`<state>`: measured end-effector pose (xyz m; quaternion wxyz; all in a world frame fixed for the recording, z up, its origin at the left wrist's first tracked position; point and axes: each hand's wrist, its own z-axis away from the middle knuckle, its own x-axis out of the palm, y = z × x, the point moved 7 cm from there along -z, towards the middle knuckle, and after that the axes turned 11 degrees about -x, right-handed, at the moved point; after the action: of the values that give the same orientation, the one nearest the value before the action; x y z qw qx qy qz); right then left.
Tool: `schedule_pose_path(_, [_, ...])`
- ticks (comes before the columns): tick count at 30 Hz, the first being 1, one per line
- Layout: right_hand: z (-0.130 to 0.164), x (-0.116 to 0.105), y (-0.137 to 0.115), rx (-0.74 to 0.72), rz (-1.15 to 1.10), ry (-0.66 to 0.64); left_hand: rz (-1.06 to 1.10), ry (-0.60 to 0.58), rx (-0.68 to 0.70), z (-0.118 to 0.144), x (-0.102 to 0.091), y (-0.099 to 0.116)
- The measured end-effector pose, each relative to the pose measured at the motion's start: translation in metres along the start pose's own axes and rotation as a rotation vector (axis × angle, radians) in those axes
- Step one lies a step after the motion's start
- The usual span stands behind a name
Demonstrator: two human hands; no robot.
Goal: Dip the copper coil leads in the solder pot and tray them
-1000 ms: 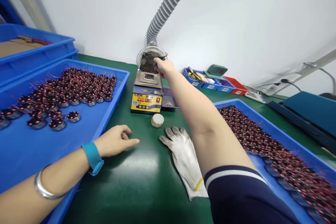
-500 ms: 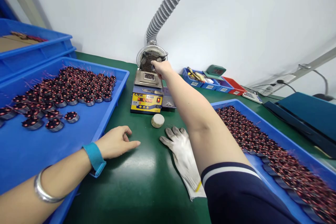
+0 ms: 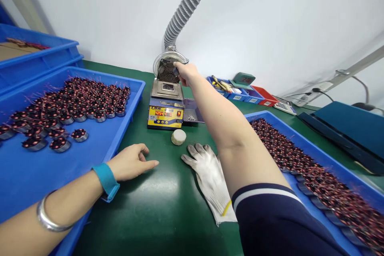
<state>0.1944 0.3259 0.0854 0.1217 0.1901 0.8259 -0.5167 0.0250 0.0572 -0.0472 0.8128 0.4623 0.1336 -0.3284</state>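
My right hand [image 3: 185,73] reaches over the back right of a solder pot [image 3: 166,117] with a yellow front and lit red digits. Its fingers are closed on a small dark part [image 3: 176,71], mostly hidden by the hand. Below and left of it lies the pot's small square bath [image 3: 168,87]. My left hand [image 3: 129,162] hovers over the green table, fingers loosely bent and apart, holding nothing. Beside it, a blue tray [image 3: 99,144] carries many round motor parts [image 3: 87,100] with red wires. A round whitish pad [image 3: 179,137] sits before the pot.
A white glove [image 3: 210,176] lies under my right forearm. Another blue tray [image 3: 255,115], full of similar parts, stands on the right. Small blue bins [image 3: 237,97] and a red bin [image 3: 264,97] are at the back. A grey duct hose [image 3: 189,8] rises behind the pot.
My right hand has shifted slightly up and to the right, away from the bath, and the dark part shows more clearly. My left hand stays in nearly the same pose.
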Motion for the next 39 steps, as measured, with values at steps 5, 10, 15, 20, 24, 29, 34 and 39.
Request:
schedule_pose_path(5, [0.029, -0.019, -0.013, 0.228, -0.125, -0.035, -0.028, -0.019, 0.005, 0.0, 0.001, 0.001])
schedule_pose_path(10, [0.067, -0.053, -0.033, 0.25, -0.233, -0.057, -0.04, -0.05, 0.073, 0.003, 0.002, 0.008])
schedule_pose_path(15, [0.121, -0.07, -0.049, 0.052, -0.288, -0.18, -0.011, -0.017, 0.157, 0.01, 0.001, 0.017])
schedule_pose_path(20, [0.192, -0.056, -0.049, -0.185, -0.303, -0.29, 0.065, 0.012, 0.211, 0.013, -0.003, 0.021])
schedule_pose_path(24, [0.251, -0.034, -0.045, -0.167, -0.304, -0.312, 0.263, -0.025, 0.211, 0.022, 0.0, 0.028])
schedule_pose_path(29, [0.301, -0.014, -0.055, -0.218, -0.222, -0.266, 0.548, -0.08, 0.158, 0.039, 0.019, 0.035])
schedule_pose_path(34, [0.317, -0.007, -0.061, -0.238, -0.057, -0.202, 0.633, -0.161, 0.079, 0.04, 0.032, 0.031])
schedule_pose_path(39, [0.327, -0.035, -0.053, -0.251, 0.098, -0.318, 0.552, -0.228, 0.027, 0.038, 0.036, 0.027])
